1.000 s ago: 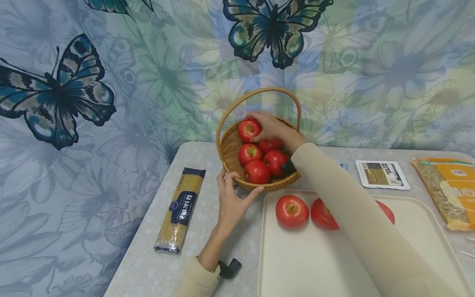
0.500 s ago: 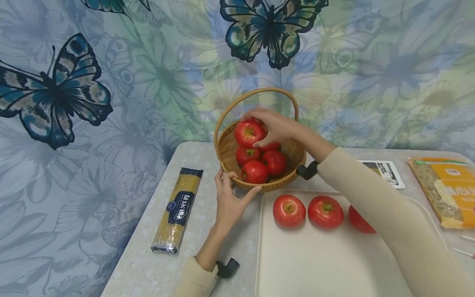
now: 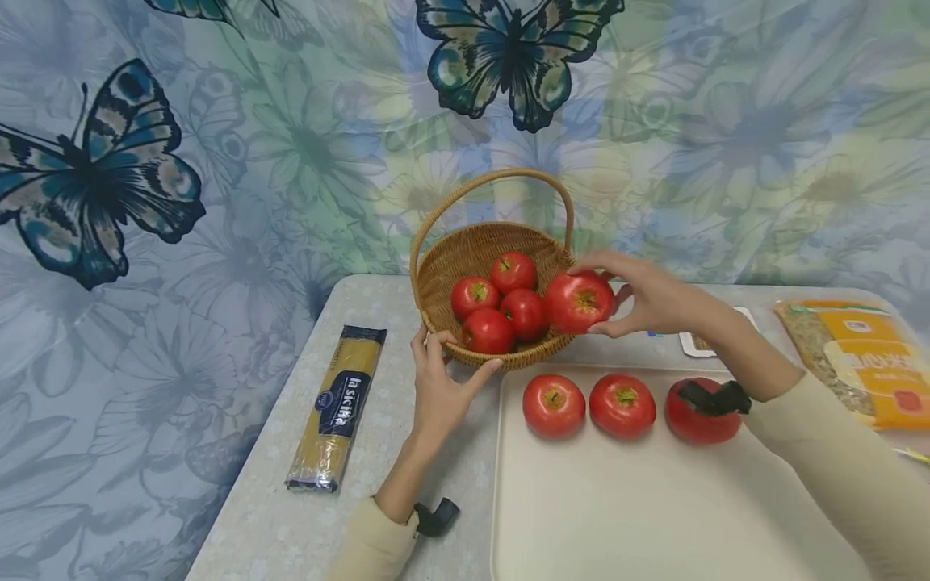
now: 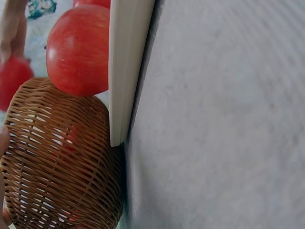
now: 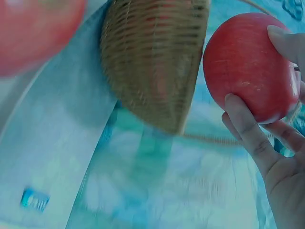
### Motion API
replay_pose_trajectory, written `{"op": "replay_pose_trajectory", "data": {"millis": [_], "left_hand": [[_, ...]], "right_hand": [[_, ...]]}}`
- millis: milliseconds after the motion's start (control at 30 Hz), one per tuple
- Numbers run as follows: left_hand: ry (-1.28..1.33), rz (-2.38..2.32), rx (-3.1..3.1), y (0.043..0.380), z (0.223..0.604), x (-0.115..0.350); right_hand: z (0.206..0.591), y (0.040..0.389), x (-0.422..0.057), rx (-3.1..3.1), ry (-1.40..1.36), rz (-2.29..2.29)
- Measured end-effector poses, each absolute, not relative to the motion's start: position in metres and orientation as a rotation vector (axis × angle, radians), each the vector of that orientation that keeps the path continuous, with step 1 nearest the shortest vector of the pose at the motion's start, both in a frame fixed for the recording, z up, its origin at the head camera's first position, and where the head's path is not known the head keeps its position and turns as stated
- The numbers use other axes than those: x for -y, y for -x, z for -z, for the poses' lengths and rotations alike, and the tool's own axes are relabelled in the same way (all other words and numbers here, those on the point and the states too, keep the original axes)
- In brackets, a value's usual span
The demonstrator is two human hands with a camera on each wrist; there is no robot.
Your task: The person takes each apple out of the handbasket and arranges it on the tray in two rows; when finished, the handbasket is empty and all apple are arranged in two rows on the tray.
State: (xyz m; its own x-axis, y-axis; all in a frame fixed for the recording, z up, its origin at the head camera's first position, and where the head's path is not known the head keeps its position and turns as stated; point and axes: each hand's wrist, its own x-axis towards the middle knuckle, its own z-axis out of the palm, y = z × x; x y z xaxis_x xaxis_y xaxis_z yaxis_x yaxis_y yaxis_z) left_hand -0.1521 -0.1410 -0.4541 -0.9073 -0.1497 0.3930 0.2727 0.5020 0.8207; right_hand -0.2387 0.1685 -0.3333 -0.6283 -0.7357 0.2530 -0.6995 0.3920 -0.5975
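Observation:
A wicker basket [image 3: 465,246] with a tall handle stands at the back of the table, tilted toward me, several red apples [image 3: 488,331] inside. My left hand [image 3: 441,395] grips its front left rim, fingertips over the edge and thumb against the front. At the basket's right rim, my right hand [image 3: 643,297] holds another apple [image 3: 577,303] between thumb and fingers; the right wrist view shows this apple [image 5: 248,67] raised beside the basket. Three apples [image 3: 554,406] sit in a row along the far side of a cream tray [image 3: 617,500], the rightmost partly covered by the wrist strap.
A pack of spaghetti [image 3: 337,411] lies left of the basket. Behind the right forearm is a partly hidden white flat pack [image 3: 697,345]. An orange bag [image 3: 865,355] lies at the right. A patterned wall cloth [image 3: 327,145] hangs close behind the basket.
The right hand has lifted an apple from the back of the basket and carried it right, to the basket's right rim. My left hand keeps its grip on the basket.

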Motion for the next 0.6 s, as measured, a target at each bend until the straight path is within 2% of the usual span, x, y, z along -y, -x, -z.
{"op": "replay_pose_trajectory", "data": {"millis": [200, 600], "left_hand": [[0.083, 1.377, 2.322, 0.153, 0.454, 0.140], [0.080, 1.373, 2.349, 0.151, 0.450, 0.140]], "right_hand": [[0.335, 0.215, -0.221, -2.740, 1.209, 1.038], [0.379, 0.147, -0.341, -2.951, 0.599, 0.909]]}}
